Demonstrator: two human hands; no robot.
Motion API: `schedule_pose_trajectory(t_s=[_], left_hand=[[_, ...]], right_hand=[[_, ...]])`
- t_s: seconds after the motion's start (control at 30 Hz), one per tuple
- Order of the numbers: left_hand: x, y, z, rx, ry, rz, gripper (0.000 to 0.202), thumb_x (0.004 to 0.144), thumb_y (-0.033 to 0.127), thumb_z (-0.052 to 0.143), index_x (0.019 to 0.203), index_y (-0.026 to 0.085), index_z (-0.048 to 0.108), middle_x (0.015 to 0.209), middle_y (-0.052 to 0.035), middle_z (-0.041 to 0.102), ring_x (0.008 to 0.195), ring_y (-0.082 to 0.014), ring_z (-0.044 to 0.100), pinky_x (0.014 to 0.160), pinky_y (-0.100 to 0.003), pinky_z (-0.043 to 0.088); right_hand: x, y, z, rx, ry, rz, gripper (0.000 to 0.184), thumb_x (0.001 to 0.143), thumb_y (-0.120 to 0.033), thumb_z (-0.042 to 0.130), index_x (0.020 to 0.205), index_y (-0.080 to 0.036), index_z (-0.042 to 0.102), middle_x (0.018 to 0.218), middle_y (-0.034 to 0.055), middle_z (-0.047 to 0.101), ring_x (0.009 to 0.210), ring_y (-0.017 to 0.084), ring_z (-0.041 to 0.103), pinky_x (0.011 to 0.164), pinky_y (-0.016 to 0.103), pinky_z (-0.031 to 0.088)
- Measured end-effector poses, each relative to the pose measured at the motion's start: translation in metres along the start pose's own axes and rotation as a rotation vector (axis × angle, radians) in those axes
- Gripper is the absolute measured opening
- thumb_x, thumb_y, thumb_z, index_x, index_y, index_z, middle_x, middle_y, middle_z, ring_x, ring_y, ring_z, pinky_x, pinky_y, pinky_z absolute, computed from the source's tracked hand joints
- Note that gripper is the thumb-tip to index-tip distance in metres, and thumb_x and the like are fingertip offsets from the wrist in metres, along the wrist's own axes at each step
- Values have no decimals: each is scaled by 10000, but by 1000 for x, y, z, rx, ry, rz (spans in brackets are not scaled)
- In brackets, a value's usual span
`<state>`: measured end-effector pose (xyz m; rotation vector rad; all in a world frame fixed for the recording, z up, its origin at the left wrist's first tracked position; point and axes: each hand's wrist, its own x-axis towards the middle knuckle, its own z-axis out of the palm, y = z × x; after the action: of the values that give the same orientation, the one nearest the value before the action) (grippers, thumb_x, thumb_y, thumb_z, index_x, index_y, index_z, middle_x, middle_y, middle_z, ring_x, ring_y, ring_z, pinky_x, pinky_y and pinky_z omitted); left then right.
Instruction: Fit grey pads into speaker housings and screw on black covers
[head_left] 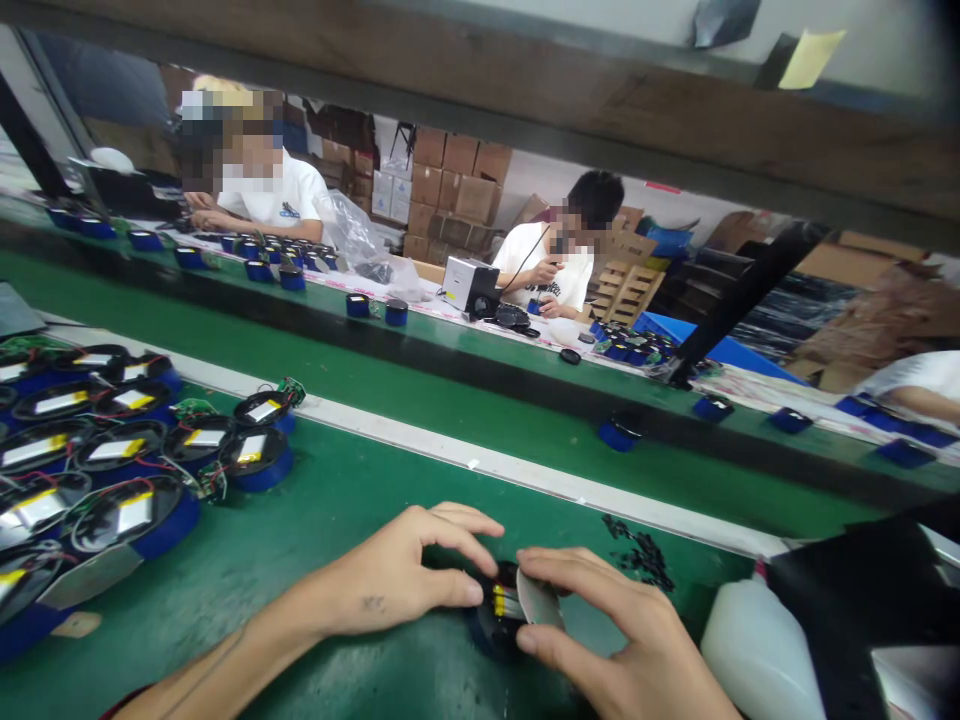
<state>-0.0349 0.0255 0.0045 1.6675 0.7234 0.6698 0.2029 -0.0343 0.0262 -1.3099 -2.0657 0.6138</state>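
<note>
Below the middle of the head view a round black housing (491, 636) stands on the green bench, with a silver battery pack with yellow tape (507, 602) inside it. My left hand (420, 565) is at its left rim, thumb and index finger curved against the edge. In my right hand (600, 620) a thin grey disc (538, 600) is pinched by its edge between thumb and fingers. The disc is tilted over the right side of the housing and hides part of it.
Several blue-and-black housings (255, 460) with batteries, wires and circuit boards crowd the left. Small black pieces (641, 555) lie beyond my right hand. A white plastic bottle (761, 645) stands at right. Across the green conveyor (450, 420), co-workers sit under a low shelf beam (450, 90).
</note>
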Motion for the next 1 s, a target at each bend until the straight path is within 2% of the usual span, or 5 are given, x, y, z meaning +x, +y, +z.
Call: schedule_pose_trajectory(t_s=[0.17, 0.37, 0.5, 0.63, 1.0], left_hand=[[13, -5, 15, 29, 50, 39, 115, 723, 212, 830, 786, 308, 818, 1265, -15, 705, 1318, -274, 496, 1095, -439, 363], [27, -6, 25, 67, 177, 99, 194, 678, 161, 830, 839, 267, 803, 1106, -35, 729, 1182, -252, 566, 1059, -396, 393], [29, -9, 27, 75, 113, 42, 243, 656, 123, 807, 862, 251, 804, 1196, -53, 715, 1233, -275, 548, 1058, -406, 394], [28, -8, 25, 40, 72, 1, 261, 667, 90, 752, 900, 204, 780, 1064, -39, 752, 1053, -250, 660, 970, -365, 460], [16, -4, 3, -83, -85, -80, 311, 729, 126, 691, 1017, 208, 777, 1092, -22, 785, 1060, -237, 701, 952, -345, 510]], right_hand=[[6, -1, 1, 206, 22, 203, 279, 720, -286, 804, 997, -286, 774, 967, 14, 746, 892, 209, 687, 845, 286, 554], [10, -1, -1, 281, -16, 199, 289, 694, -259, 833, 977, -294, 784, 963, 15, 748, 926, 218, 693, 856, 293, 546], [10, 2, 0, 274, -31, 56, 271, 706, -339, 859, 954, -260, 784, 975, 49, 755, 928, 229, 696, 838, 308, 555], [9, 3, 0, 148, -100, -109, 244, 784, -373, 810, 971, -223, 766, 952, 59, 762, 898, 214, 675, 798, 293, 556], [11, 2, 0, -30, -186, -83, 178, 812, -280, 783, 967, -220, 718, 982, 43, 739, 900, 214, 645, 792, 303, 534]])
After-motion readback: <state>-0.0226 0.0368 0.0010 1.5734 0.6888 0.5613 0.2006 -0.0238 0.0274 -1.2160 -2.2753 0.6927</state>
